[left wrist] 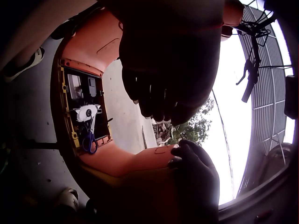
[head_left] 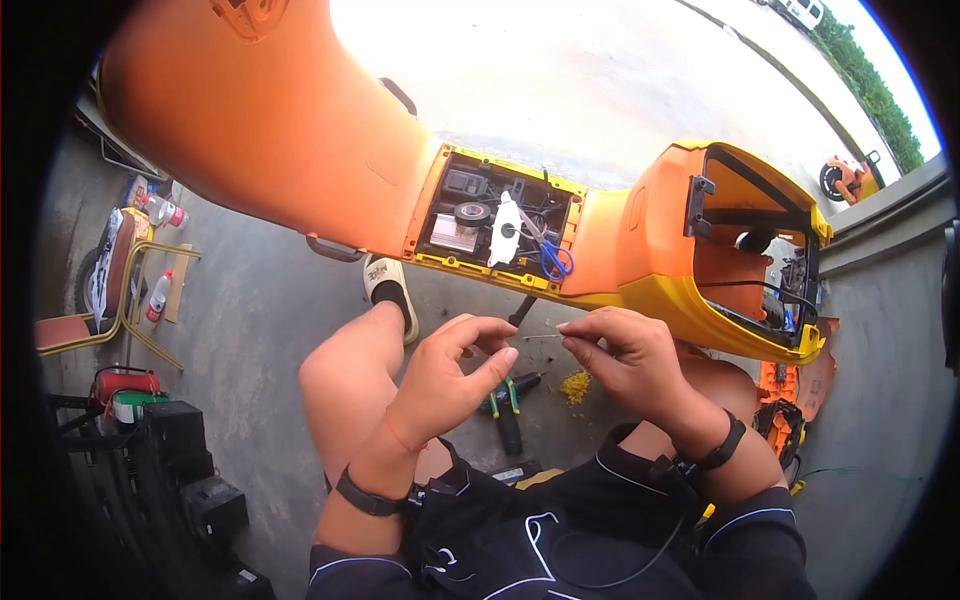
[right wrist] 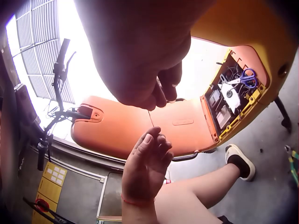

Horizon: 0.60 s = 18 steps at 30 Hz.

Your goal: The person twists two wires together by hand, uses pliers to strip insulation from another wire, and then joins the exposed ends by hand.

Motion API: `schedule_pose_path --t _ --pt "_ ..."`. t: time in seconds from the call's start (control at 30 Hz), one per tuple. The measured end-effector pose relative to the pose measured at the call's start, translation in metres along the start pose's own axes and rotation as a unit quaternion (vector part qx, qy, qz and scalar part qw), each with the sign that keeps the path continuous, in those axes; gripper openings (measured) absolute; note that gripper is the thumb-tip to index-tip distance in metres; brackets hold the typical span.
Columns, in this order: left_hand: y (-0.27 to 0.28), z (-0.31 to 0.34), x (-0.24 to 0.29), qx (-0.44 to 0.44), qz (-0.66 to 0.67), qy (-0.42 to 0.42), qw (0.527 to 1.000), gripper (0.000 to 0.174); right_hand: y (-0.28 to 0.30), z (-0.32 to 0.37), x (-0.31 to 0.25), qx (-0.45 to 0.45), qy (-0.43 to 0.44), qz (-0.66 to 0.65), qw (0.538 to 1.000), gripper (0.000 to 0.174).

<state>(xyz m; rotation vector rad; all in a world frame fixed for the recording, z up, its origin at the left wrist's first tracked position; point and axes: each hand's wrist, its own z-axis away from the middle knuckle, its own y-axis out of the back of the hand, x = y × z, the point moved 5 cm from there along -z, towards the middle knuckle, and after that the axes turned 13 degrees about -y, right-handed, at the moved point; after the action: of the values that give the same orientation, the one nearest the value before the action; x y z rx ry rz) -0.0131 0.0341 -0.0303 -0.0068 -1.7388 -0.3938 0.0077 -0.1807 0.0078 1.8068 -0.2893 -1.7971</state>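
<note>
My right hand (head_left: 630, 360) pinches a thin pale strand (head_left: 543, 337) between thumb and fingertips; its exact kind cannot be told. The strand points toward my left hand (head_left: 450, 375), whose thumb and fingers are curved with a gap between them and nothing visible inside. Both hands are raised in front of an orange and yellow scooter body (head_left: 590, 240). In its open compartment sit a white piece (head_left: 506, 228), wiring and blue-handled scissors (head_left: 556, 262). Dark backlit fingers fill much of both wrist views, where the strand is lost.
Below the hands on the floor lie green-handled pliers (head_left: 514, 395), a dark tool (head_left: 508, 432) and a heap of small yellow pieces (head_left: 575, 387). Black boxes (head_left: 215, 505) and a metal-framed chair (head_left: 125, 290) stand at left. Orange parts (head_left: 780, 400) lie at right.
</note>
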Motion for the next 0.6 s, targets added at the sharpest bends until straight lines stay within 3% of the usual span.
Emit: schedule_pose_path --t 0.27,0.6 --pt "-0.0071 -0.0031 0.0096 -0.007 -0.064 -0.096 0.993 0.021 -0.0042 0.0036 0.0001 -0.021 0.009 -0.004 1.0 0.015" --pt "-0.0073 -0.0036 0.011 0.022 -0.074 -0.102 0.992 0.013 0.001 0.004 -0.0019 -0.005 0.017 0.008 1.0 0.014"
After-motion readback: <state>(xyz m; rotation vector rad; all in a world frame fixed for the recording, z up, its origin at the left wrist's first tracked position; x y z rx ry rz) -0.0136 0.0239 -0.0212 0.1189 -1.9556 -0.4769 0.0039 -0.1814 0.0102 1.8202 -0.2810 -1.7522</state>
